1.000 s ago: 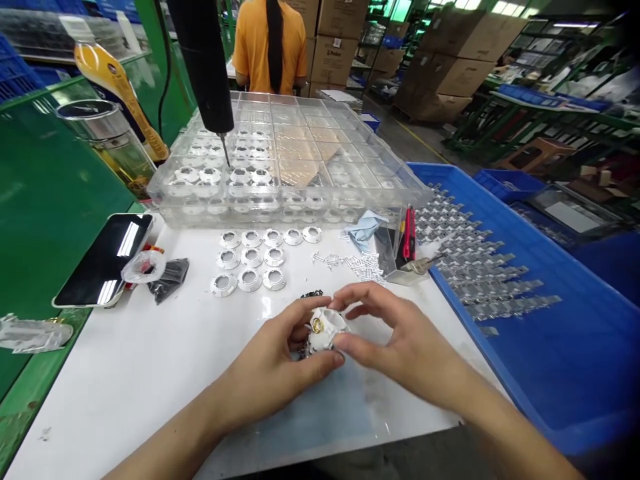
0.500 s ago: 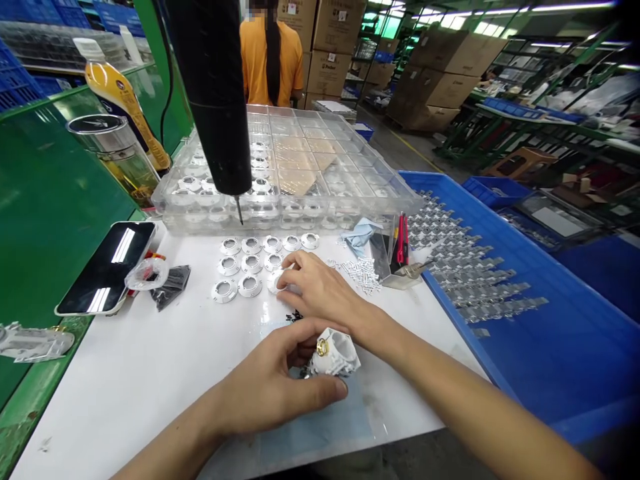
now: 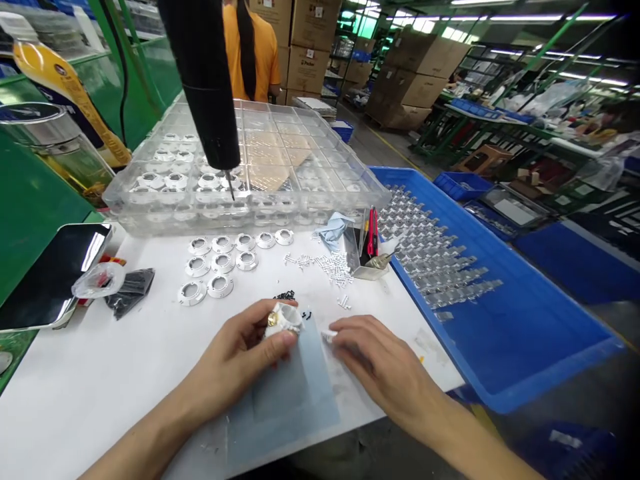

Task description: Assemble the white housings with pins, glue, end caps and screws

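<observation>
My left hand [image 3: 245,347] is closed around a white housing [image 3: 289,319] with a round opening and a small gold-coloured fitting on its side. To the right, my right hand [image 3: 380,363] pinches a white flanged ring [image 3: 329,336], mostly hidden by the fingers. The two hands are apart. Beyond the left hand, several similar white rings [image 3: 220,287] lie in rows on the white table. Small black screws [image 3: 285,295] lie just behind the housing. A blue sheet [image 3: 295,407] is on the table under and in front of the hands.
A black electric screwdriver [image 3: 213,113] hangs over a clear compartment tray [image 3: 250,207] of rings. White pins [image 3: 335,267] lie near a small box [image 3: 367,267] with a red cutter [image 3: 373,233]. At right stands a blue bin [image 3: 500,347] of metal parts; at left, a phone [image 3: 50,273].
My right hand has lifted a ring from the front row and drawn it back to the right. My left hand, still with the housing, now sits further left in view. The camera view has shifted.
</observation>
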Demonstrator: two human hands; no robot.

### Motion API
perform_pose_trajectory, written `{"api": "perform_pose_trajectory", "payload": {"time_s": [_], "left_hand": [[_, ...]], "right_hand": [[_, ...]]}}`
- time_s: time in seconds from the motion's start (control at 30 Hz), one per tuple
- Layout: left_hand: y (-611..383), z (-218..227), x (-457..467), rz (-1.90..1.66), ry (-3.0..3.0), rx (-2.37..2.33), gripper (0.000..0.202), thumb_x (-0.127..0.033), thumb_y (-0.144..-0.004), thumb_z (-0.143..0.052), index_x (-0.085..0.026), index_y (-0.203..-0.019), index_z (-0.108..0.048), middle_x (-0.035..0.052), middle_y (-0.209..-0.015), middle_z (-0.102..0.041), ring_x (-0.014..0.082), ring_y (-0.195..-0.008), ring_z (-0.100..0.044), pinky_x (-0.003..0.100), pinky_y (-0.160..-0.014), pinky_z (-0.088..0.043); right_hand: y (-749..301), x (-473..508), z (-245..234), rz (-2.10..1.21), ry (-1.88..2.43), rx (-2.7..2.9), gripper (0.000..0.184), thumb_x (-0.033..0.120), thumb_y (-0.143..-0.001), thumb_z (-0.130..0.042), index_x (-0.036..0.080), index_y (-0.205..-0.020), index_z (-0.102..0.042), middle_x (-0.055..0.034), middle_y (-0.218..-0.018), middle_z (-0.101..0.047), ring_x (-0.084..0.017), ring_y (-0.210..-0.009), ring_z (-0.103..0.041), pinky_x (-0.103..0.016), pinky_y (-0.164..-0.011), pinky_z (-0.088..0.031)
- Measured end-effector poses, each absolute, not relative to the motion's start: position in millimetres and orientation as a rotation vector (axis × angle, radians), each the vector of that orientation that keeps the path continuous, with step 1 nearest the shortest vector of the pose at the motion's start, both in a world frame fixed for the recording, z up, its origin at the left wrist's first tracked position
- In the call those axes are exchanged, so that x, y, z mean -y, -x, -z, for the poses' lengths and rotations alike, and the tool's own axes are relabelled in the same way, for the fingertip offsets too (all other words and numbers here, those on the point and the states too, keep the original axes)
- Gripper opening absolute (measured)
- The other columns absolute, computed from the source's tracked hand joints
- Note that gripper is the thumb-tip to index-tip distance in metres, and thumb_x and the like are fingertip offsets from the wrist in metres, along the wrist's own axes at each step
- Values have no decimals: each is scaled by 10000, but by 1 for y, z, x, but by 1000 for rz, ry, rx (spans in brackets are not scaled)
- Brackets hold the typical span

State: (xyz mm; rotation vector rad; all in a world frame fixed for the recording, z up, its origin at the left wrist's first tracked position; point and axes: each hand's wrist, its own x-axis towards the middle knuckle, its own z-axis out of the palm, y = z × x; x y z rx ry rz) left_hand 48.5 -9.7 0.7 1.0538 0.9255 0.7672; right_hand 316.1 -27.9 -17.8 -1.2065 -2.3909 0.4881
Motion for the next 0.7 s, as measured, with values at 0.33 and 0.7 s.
{"api": "perform_pose_trajectory", "payload": {"time_s": [0.33,0.7], "left_hand": [[-48,0,8,-851,-1162,-1174,389,-483,-902,-746,-263,-1220,-702,19,-910,-732,236,-909,-640,326,-779,-473],[-49,-5,9,-607,-1344,-1182,396,-420,-896,-750,-289,-1267,-700,40,-1160,-764,299,-1081,-671,411,-985,-503]], "right_hand": [[-306,49,5,-481,1352,2399,326,247,-940,-662,191,-1252,-585,-157,-1323,-634,-327,-1221,-605,-522,-979,-581],[-294,40,-9,-1171,1460,1676,414,314,-908,-729,345,-1310,-637,-17,-1298,-682,-177,-997,-705,-293,-851,-636]]}}
